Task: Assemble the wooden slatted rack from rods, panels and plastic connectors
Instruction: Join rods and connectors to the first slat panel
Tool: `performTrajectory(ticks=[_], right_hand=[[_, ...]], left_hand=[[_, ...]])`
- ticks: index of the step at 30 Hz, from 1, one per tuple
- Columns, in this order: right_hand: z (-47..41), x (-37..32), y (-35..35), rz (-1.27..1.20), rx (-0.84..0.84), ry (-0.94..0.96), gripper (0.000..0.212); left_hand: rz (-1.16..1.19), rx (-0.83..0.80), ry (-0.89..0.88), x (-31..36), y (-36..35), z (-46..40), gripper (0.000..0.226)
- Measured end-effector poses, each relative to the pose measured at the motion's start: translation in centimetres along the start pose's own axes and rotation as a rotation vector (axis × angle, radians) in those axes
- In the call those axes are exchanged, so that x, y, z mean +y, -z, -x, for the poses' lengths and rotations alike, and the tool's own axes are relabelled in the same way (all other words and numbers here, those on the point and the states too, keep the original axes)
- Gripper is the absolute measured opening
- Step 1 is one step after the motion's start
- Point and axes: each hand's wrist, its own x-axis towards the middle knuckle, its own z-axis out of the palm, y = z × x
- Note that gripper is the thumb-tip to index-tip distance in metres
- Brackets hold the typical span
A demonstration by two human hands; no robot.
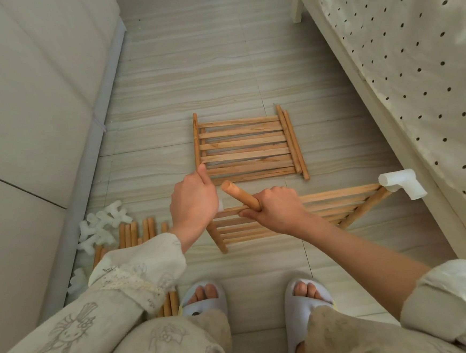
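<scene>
My right hand [273, 213] grips a wooden rod [239, 196] that points up and to the left. It is held against the near left corner of a slatted panel [337, 207] raised off the floor. My left hand [193, 201] is curled over that same corner, where a bit of white connector [220, 205] shows beside it. Another white plastic connector [401, 184] sits on the panel's far right corner. Flat on the floor beyond lie stacked slatted panels [245, 147].
White connectors [102, 228] and loose rods [136, 234] lie at the left beside a padded sofa [25, 109]. A bed with a dotted sheet [411, 51] borders the right. My slippered feet [202, 298] stand on the tiled floor [190, 68].
</scene>
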Motion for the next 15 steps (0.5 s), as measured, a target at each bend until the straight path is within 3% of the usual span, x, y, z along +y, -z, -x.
performTrajectory(ticks=[9,15], right_hand=[[0.33,-0.23,-0.21,-0.052,-0.006,-0.038,0.03],[0.44,-0.01,-0.8,-0.066,-0.003,-0.07,0.039]], left_hand=[[-0.009,-0.03,-0.023,-0.69,-0.98,-0.05,0.052],[0.005,-0.047,-0.013,-0.78,-0.98,-0.12,0.018]])
